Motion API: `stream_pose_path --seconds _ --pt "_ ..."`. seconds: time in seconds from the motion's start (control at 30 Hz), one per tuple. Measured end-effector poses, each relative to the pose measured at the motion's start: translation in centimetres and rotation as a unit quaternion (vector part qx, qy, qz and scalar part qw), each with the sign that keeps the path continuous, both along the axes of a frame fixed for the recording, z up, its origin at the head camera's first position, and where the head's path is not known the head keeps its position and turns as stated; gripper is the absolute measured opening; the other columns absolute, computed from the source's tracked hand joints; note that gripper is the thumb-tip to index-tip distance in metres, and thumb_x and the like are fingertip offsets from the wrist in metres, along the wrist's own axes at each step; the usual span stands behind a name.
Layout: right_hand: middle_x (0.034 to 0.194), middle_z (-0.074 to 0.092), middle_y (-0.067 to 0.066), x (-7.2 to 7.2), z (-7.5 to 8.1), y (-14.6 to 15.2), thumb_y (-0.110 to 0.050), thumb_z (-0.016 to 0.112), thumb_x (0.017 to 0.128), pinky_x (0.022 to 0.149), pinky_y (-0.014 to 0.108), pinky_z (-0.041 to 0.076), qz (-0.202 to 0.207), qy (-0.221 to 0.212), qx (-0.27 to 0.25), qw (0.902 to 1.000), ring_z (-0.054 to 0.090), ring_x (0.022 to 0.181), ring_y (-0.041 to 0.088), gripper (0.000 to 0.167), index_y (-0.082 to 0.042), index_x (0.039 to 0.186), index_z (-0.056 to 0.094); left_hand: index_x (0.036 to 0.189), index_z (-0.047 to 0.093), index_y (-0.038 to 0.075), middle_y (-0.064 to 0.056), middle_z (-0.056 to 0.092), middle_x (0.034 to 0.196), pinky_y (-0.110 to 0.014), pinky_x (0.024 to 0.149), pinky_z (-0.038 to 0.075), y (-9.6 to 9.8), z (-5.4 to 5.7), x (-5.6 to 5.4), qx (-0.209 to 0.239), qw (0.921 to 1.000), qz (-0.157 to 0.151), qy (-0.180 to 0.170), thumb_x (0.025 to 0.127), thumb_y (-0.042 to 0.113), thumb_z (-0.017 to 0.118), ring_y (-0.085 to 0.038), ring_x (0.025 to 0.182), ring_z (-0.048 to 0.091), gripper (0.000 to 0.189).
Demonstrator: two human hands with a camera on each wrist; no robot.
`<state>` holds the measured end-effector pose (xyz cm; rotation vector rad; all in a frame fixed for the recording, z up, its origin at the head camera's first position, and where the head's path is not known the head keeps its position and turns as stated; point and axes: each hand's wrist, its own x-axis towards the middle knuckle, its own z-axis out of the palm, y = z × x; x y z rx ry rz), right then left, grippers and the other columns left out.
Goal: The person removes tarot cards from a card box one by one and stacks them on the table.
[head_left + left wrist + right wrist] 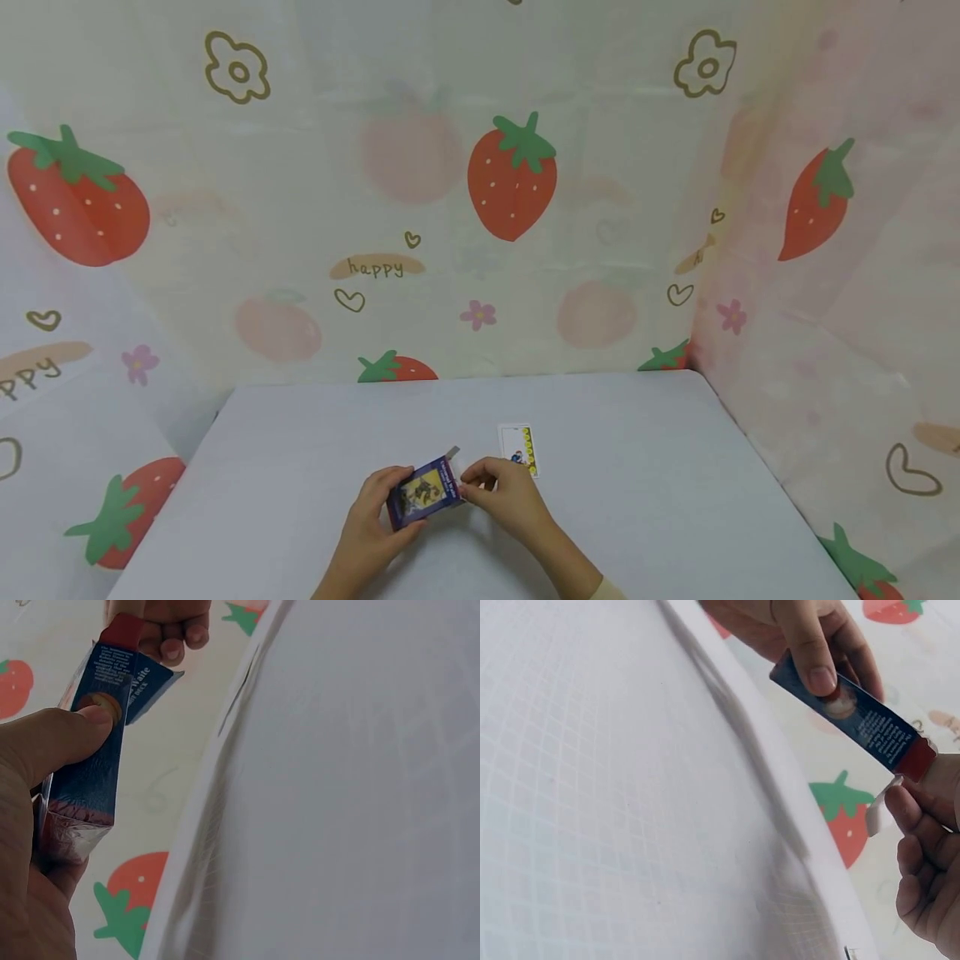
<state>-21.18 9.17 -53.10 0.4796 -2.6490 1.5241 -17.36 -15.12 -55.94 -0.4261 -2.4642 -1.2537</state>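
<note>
A dark blue card box (423, 492) with a yellow picture on its front is held over the table, tilted. My left hand (371, 508) grips it by its sides, and in the left wrist view the thumb (86, 735) presses on a narrow blue side with white print. At the box's other end the flaps stand open. My right hand (513, 496) pinches at that end with thumb and forefinger, its other fingers curled. A white flap (881, 814) sticks out by the fingertips in the right wrist view. The inside of the box is hidden.
Just beyond my right hand, white cards (517, 442) with a yellow patterned edge lie on the white-covered table (637, 467). Cloth walls (480, 183) printed with strawberries stand behind the table and at both sides.
</note>
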Motion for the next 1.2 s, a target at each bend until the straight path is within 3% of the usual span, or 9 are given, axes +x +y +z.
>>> stream_pose_path --seconds 0.13,0.4,0.83,1.07,1.2 --pt "0.081 0.070 -0.013 0.1 0.0 0.0 -0.025 0.083 0.086 0.063 0.021 0.047 0.002 0.005 -0.002 1.0000 0.057 0.072 0.005 0.011 -0.020 0.093 0.076 0.140 0.059 0.014 0.004 0.058 0.137 -0.017 0.109 0.041 0.0 0.1 0.0 -0.004 1.0000 0.005 0.000 0.070 0.016 0.096 -0.015 0.127 0.055 0.079" --pt "0.082 0.073 -0.012 0.0 0.0 0.2 -0.023 0.084 0.085 0.063 0.020 0.049 0.005 0.021 -0.008 0.9997 0.058 0.071 0.003 0.014 -0.017 0.095 0.076 0.139 0.060 0.013 0.004 0.058 0.135 -0.010 0.107 0.038 0.0 0.1 0.2 0.004 0.9999 0.007 0.008 0.069 0.015 0.096 -0.015 0.125 0.056 0.079" --pt "0.078 0.070 -0.013 0.1 0.6 0.7 -0.022 0.082 0.087 0.059 0.020 0.048 -0.001 -0.007 -0.009 0.9999 0.060 0.072 0.006 0.009 -0.021 0.091 0.074 0.139 0.060 0.013 0.003 0.058 0.136 -0.006 0.106 0.033 0.1 -0.3 -0.1 -0.007 0.9995 0.011 0.027 0.069 0.015 0.096 -0.016 0.126 0.055 0.079" --pt "0.080 0.073 -0.010 -0.1 1.3 1.2 -0.018 0.081 0.088 0.059 0.021 0.049 0.006 0.008 -0.016 0.9998 0.060 0.071 0.005 0.009 -0.015 0.095 0.075 0.138 0.060 0.014 0.003 0.058 0.135 -0.005 0.106 0.032 0.0 -0.5 -0.1 -0.011 0.9987 0.011 0.049 0.067 0.014 0.097 -0.017 0.124 0.056 0.080" --pt "0.079 0.072 -0.010 -0.2 1.6 1.6 -0.017 0.080 0.088 0.057 0.020 0.046 0.002 0.008 -0.019 0.9998 0.058 0.069 0.006 0.010 -0.015 0.097 0.075 0.138 0.060 0.017 0.004 0.058 0.135 -0.004 0.106 0.031 0.0 -0.6 -0.2 -0.008 0.9989 0.012 0.044 0.067 0.014 0.097 -0.016 0.125 0.056 0.080"
